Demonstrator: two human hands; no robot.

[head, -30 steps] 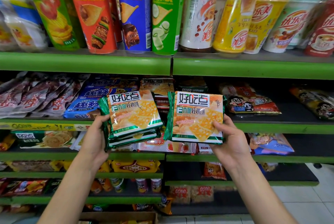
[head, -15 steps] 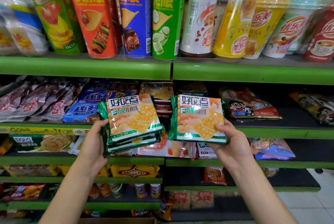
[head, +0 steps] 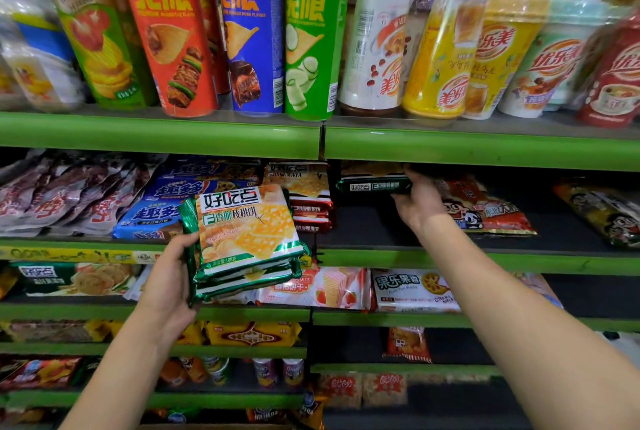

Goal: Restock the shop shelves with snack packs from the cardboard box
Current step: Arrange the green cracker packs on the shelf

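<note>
A shop aisle fills the view: green-edged metal shelves [head: 485, 152] with dark decks, stacked from bottom to top of the frame and crowded with packets.

Nearest, at lower centre-left, the left hand [head: 166, 287] grips a stack of green-trimmed foil cracker packs with an orange-and-white printed front [head: 246, 239]; its fingers are curled round the stack's left edge, and the stack is tilted, held in front of the shelves rather than resting on one.

Farther in, right of centre, the right hand [head: 420, 202] reaches into the second shelf from the top and holds a single green cracker pack of the same kind [head: 374, 185] by its right end, thumb below and fingers over the top. That pack lies flat, raised above the dark deck, just right of a pile of red-banded cracker packs [head: 304, 197].

On the same shelf, blue cookie bags [head: 162, 201] lie to the left and a red snack bag with a cartoon face [head: 485, 211] to the right.

Across the top of the frame stand tall crisp tubes in orange, blue and green [head: 252, 27], with wrapped milk-tea cups [head: 443, 55] at upper right.
</note>
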